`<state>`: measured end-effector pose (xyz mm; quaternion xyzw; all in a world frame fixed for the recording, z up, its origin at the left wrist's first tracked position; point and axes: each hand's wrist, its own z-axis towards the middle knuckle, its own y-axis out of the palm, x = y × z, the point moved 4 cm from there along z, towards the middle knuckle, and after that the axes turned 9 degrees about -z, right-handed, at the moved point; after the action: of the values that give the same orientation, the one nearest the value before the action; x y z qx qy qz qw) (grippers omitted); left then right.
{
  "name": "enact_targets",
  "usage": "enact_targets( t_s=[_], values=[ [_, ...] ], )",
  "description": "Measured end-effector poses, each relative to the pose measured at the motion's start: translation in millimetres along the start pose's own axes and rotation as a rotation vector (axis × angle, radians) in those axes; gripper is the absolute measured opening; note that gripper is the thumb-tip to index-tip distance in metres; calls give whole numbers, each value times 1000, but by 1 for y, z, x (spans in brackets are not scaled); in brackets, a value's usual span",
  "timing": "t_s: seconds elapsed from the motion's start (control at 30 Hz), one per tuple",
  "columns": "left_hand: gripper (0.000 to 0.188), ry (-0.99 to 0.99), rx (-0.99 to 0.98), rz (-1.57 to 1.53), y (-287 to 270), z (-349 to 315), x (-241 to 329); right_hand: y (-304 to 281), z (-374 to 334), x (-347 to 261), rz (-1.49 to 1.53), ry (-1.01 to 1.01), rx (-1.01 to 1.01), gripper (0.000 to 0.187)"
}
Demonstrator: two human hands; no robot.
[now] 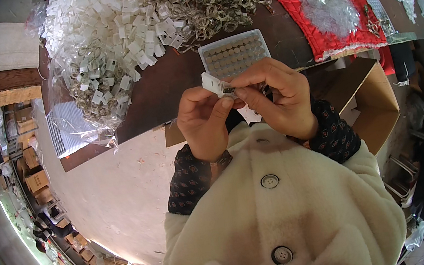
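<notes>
My left hand (203, 120) pinches a small white plastic battery case (211, 84) between thumb and fingers, above the table's near edge. A flat white part of the case stands up, tilted. My right hand (279, 97) meets it from the right, thumb and fingertips closed at the case's inner side. A small dark, metallic-looking bit shows between the fingertips; its kind is too small to tell. Just beyond my hands lies a pale tray (262, 38) with rows of round coin cells (234, 54).
A large heap of white plastic cases (102, 34) covers the table's far left. Beside it are piled coiled wire bundles (206, 4). A red quilted cloth (296, 19) bears clear plastic pieces (332, 9). Below the table's right side stands an open cardboard box (374, 105).
</notes>
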<state>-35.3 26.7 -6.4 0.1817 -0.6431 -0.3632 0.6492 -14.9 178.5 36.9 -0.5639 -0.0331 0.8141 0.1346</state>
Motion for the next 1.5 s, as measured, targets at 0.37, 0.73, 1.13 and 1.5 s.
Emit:
enact_targets(
  t_s=[0.37, 0.73, 1.13, 1.5],
  values=[
    [24, 163, 3, 70, -6, -2, 5, 5, -4, 11, 281, 229, -171, 21],
    [24, 370, -34, 205, -4, -8, 1, 18, -8, 11, 451, 414, -157, 22],
    [31, 360, -158, 241, -4, -9, 6, 12, -2, 4, 221, 285, -100, 14],
    [19, 16, 87, -168, -26, -12, -9, 25, -3, 23, 472, 490, -226, 20]
  ],
)
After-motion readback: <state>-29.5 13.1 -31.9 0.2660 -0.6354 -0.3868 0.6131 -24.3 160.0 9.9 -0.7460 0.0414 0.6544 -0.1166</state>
